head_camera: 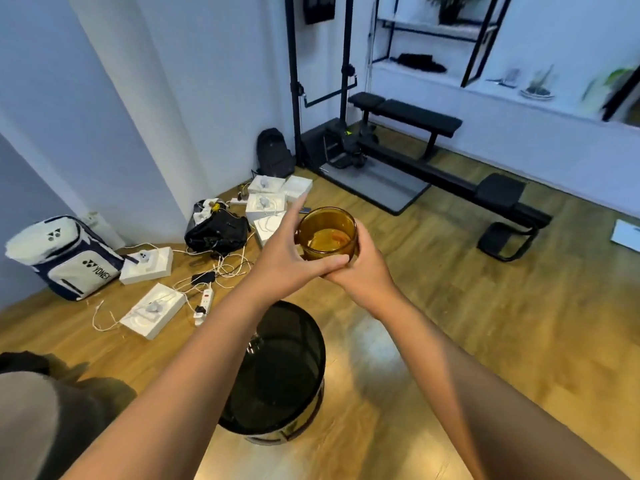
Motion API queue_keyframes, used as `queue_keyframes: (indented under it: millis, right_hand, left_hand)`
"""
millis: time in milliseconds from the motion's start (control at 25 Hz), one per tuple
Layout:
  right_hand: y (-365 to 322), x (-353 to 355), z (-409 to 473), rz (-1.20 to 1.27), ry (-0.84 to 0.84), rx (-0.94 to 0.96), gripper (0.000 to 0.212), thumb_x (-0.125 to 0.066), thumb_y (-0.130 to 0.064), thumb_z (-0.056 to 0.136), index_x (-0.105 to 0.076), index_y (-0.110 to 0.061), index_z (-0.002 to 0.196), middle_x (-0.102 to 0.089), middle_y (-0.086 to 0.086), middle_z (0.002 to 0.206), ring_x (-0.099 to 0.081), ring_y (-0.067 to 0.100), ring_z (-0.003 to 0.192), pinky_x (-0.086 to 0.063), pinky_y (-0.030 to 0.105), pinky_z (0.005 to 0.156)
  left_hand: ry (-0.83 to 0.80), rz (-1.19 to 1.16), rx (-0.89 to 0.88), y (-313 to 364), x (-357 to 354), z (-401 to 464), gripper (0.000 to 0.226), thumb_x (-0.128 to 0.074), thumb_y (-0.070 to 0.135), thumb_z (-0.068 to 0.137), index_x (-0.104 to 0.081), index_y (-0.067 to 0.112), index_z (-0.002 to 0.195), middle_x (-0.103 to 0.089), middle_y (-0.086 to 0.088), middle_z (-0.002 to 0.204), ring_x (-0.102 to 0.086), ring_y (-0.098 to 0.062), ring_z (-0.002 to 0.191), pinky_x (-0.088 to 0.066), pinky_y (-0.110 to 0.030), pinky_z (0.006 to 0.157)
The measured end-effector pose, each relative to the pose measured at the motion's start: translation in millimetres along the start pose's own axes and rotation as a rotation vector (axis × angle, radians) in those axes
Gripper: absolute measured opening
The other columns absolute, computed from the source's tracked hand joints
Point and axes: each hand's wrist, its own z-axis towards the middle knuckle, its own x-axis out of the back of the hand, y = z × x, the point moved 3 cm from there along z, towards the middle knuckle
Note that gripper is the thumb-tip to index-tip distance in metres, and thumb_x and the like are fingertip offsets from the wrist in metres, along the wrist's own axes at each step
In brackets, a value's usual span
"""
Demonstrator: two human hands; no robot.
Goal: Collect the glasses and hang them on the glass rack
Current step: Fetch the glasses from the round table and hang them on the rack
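Wooden floor (485,306) fills most of the view, white walls behind; landmark taken as the round black bin (277,372), which stands on the floor directly below the outstretched forearms. Far beyond the bin, toward the back wall: black weight bench (408,116) with a long low frame running out to the right, upright black posts beside it, grey mat under them. Left of the bin, against the wall: white and navy sports backpack (69,258). Beyond the bin and slightly left: open black bag (218,230), a second dark backpack (275,154) further back near the posts. Between the bin and these bags: several white boxes (156,310) with cables, and a white power strip (205,303) just left of the bin. Above the bin, held in the air: amber glass (327,233), upright, mouth open to the camera. Right hand (360,275) wraps the glass from the right, fingers curled round its side. Left hand (287,258) presses the glass on the left, thumb across the lower front, index finger extended straight past the rim
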Motion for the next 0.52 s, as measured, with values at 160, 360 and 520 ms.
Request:
queue_keyframes:
  millis: [160, 360, 520]
  right_hand:
    - [-39, 63, -25, -0.006, 0.140, 0.014, 0.091, -0.097, -0.037, 0.063, -0.050, -0.041, 0.141, -0.066, -0.013, 0.130, -0.064, 0.005, 0.120, -0.058, 0.032, 0.098]
    - [-77, 142, -78, -0.065, 0.389, 0.034, 0.101, -0.096, -0.058, 0.061, -0.045, -0.040, 0.146, -0.063, -0.020, 0.129, -0.061, 0.002, 0.117, -0.054, 0.020, 0.089]
    - [-104, 207, -127, -0.070, 0.564, 0.028, 0.096, -0.096, -0.058, 0.062, -0.044, -0.046, 0.141, -0.057, -0.029, 0.124, -0.059, -0.001, 0.112, -0.051, 0.016, 0.078]
  left_hand:
    - [-0.104, -0.064, -0.064, 55, -21, 2, 0.116, -0.088, 0.065, 0.067, -0.019, 0.050, 0.159, -0.047, 0.018, 0.147, -0.049, 0.007, 0.127, -0.041, -0.012, 0.091]
    - [-0.172, -0.109, -0.194, 127, -69, -4, 0.108, -0.087, 0.063, 0.071, -0.027, 0.046, 0.159, -0.050, 0.027, 0.140, -0.052, 0.003, 0.128, -0.048, -0.028, 0.099]
    - [-0.248, -0.097, -0.280, 184, -117, -7, 0.108, -0.079, 0.076, 0.068, -0.027, 0.047, 0.158, -0.048, 0.019, 0.152, -0.051, -0.003, 0.132, -0.049, -0.033, 0.102]
